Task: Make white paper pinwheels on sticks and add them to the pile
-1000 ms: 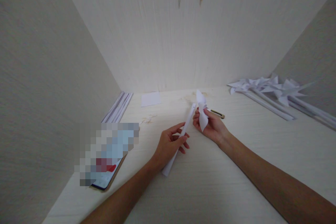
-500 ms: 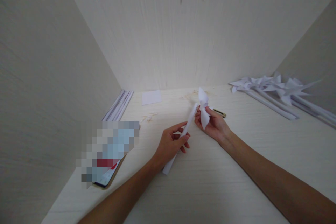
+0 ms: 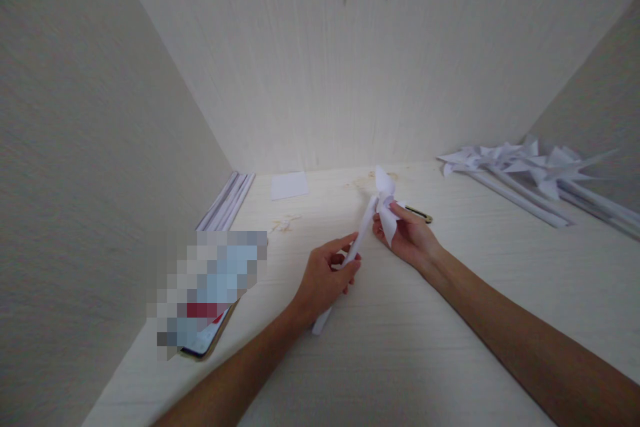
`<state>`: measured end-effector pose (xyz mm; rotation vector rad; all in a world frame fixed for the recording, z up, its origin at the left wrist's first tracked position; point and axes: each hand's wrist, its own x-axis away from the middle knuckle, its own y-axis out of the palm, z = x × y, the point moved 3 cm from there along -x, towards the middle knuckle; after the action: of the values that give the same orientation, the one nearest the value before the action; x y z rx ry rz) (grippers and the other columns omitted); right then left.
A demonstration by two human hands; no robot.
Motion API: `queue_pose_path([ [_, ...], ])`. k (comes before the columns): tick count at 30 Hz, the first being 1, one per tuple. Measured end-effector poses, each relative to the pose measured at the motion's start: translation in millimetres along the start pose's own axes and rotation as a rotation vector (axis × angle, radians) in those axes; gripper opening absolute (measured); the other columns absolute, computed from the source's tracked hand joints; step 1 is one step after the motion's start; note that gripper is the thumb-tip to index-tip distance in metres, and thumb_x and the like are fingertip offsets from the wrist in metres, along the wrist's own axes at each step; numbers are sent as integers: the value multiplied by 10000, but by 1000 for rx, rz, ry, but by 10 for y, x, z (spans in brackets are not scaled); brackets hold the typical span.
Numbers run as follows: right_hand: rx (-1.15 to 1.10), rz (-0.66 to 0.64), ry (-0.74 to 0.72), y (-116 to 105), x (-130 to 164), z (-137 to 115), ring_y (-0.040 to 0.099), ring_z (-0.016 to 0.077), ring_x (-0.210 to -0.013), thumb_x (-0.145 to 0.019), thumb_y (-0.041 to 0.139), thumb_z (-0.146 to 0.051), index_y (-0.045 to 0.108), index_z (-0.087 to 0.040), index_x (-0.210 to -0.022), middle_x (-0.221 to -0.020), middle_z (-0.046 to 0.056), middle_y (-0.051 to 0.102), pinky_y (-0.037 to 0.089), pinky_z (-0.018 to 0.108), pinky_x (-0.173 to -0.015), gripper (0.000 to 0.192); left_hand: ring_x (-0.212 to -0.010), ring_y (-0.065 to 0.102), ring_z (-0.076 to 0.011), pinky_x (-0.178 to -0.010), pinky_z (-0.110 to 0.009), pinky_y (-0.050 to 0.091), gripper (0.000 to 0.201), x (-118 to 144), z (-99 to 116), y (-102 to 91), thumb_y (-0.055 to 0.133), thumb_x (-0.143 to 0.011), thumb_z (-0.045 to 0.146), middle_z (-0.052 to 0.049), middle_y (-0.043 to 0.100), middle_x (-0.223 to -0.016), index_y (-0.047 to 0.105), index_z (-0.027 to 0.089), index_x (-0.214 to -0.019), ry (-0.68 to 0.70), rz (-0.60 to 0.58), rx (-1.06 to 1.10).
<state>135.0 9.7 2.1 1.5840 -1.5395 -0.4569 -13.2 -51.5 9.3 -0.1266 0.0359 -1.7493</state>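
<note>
My left hand [image 3: 323, 277] grips a rolled white paper stick [image 3: 361, 230] that slants up to the right above the pale desk [image 3: 410, 347]. At the stick's upper end sits a folded white paper pinwheel head [image 3: 386, 203]. My right hand [image 3: 410, 237] pinches that paper head between thumb and fingers, pressing it against the tip of the stick. Both hands hover over the middle of the desk.
Several finished paper pinwheels [image 3: 525, 170] lie at the back right. A small white paper square [image 3: 289, 185] and a stack of paper sheets [image 3: 227, 200] lie at the back left. A phone [image 3: 203, 337] rests front left. A small dark tool [image 3: 417, 215] lies behind my right hand.
The pinwheel head has moved closer onto the stick's tip, and my left hand has closed more tightly around the stick. The view shifted slightly.
</note>
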Motion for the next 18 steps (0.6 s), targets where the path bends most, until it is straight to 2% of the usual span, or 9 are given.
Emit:
queue_pose_path([
  [9, 50, -33, -96, 97, 21, -6, 597, 82, -595, -708, 606, -128, 568, -184, -704, -675, -27, 651, 516, 195, -585, 68, -437, 436, -27, -324, -149, 367, 481, -2, -12, -4, 565, -645, 180, -39, 572, -817, 557, 191, -1126, -1, 19, -1],
  [18, 59, -22, -140, 96, 21, -18, 603, 90, -581, -647, 655, -103, 535, -190, -661, -629, -43, 631, 515, 205, -574, 149, -471, 419, -43, -332, -141, 347, 468, 0, -11, -2, 556, -644, 171, -19, 564, -765, 569, 201, -1111, 47, 48, -58],
])
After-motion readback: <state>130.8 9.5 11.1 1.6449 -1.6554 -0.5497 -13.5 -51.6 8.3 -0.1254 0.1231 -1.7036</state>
